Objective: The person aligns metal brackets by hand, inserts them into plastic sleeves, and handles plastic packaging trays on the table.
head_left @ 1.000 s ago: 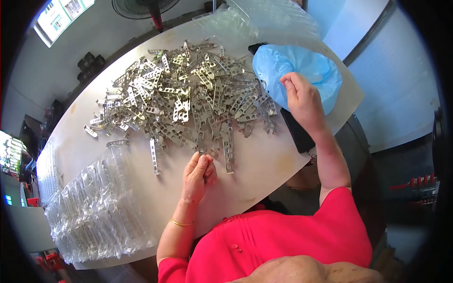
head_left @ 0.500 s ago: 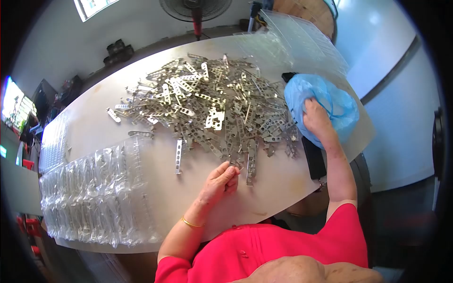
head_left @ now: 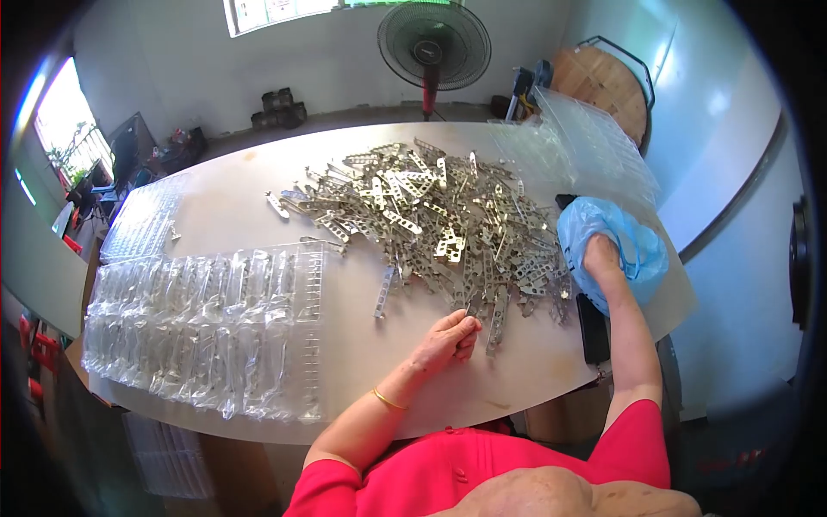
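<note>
A heap of perforated metal strips covers the middle of the table. At its near edge my left hand is closed, thumb against the fingers, beside a few strips; whatever sits in the pinch is too small to make out. My right hand reaches down into the mouth of a blue plastic bag, which hides its fingers. One loose strip lies apart, left of my left hand.
On the left, a clear tray carries rows of strips in clear plastic sleeves, with another clear tray behind it. A black phone-like object lies beside the bag. Clear trays are stacked at the back right. A fan stands beyond.
The view has tilted up and turned left. My right hand has gone deeper into the blue bag, its fingers now out of sight. My left hand stays closed by the heap.
</note>
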`<state>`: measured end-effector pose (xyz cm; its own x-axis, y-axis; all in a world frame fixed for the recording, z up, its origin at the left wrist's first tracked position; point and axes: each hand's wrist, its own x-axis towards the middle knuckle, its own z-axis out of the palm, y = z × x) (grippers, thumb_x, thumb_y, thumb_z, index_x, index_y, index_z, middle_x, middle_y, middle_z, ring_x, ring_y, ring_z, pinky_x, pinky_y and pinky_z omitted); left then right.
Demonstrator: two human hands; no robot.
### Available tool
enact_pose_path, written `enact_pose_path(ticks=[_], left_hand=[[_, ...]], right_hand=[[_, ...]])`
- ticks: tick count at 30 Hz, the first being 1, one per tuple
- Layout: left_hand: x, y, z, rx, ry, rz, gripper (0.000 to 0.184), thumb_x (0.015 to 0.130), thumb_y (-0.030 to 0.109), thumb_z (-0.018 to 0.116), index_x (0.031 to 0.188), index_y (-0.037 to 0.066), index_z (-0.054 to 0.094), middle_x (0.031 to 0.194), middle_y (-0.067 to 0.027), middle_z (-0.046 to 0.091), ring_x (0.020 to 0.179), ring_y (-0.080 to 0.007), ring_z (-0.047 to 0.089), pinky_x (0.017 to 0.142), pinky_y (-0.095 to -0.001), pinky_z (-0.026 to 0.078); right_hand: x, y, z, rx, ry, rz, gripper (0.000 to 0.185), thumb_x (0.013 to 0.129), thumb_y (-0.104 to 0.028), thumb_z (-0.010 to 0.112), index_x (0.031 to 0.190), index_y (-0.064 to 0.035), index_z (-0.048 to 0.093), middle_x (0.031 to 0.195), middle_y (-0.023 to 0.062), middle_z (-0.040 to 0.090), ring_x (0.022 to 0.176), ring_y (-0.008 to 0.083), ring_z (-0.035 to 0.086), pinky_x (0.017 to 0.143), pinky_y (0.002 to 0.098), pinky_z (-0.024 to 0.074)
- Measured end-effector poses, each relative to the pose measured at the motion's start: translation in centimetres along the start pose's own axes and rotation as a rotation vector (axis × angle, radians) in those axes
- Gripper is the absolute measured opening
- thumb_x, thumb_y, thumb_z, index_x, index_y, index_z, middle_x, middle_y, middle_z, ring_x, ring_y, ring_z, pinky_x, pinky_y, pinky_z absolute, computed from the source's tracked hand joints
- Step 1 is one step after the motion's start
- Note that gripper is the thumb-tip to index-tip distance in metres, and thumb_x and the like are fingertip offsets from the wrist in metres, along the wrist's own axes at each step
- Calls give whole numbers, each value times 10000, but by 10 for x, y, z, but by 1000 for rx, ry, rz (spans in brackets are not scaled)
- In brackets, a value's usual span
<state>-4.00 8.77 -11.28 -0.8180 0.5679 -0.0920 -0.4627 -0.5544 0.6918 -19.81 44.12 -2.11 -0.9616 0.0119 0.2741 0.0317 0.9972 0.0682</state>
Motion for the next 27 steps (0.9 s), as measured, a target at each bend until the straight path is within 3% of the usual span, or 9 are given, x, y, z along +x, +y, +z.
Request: enact_pose_path(ticks=[4,10,13,15,19,21,27], left_hand=[[1,-5,-2,5,-7,20,206,1069,262,486,1008,72,535,714,43,388,601,-71,354,541,-242,362],[2,-6,-2,35,-11,40,221,1069,273,481,991,72,525,700,42,388,582,-73,354,534,-250,371],[-1,-3,-1,43,-10,33,209,1067,263,486,996,71,525,708,38,388,591,-77,356,537,-249,371],[0,-4,-1,34,-8,27,194,1065,251,492,1003,71,530,717,33,390,599,-79,359,540,-246,369],[2,-8,-2,30,-6,42,206,1063,263,495,997,71,529,709,33,385,587,-86,359,535,-250,372],[3,-7,-2,33,9,34,207,1062,265,496,995,71,530,704,34,382,582,-88,355,533,-251,372],[4,-7,-2,-18,35,22,204,1054,255,512,994,62,542,669,36,374,556,-84,358,510,-247,355]], right_hand=[[5,2,-1,-20,-9,-2,206,817,-33,556,885,92,705,939,343,674,886,454,694,818,510,558],[9,2,8,-18,-59,24,265,873,-96,547,1053,23,701,1112,291,674,1041,409,673,913,459,542],[19,7,30,133,82,83,296,933,-138,506,1128,1,680,1179,268,659,1099,393,648,942,443,528],[22,13,41,300,323,-32,310,970,-161,473,1154,-11,673,1189,253,659,1104,396,640,938,445,524],[24,25,37,368,211,7,274,927,-105,498,1093,20,676,1148,274,662,1086,403,640,924,457,522],[28,31,33,172,65,-74,236,866,-33,511,1016,45,675,1090,293,663,1068,418,636,923,467,514],[3,13,-1,63,112,-22,228,778,47,536,963,58,669,1082,296,649,1057,450,618,934,478,503]])
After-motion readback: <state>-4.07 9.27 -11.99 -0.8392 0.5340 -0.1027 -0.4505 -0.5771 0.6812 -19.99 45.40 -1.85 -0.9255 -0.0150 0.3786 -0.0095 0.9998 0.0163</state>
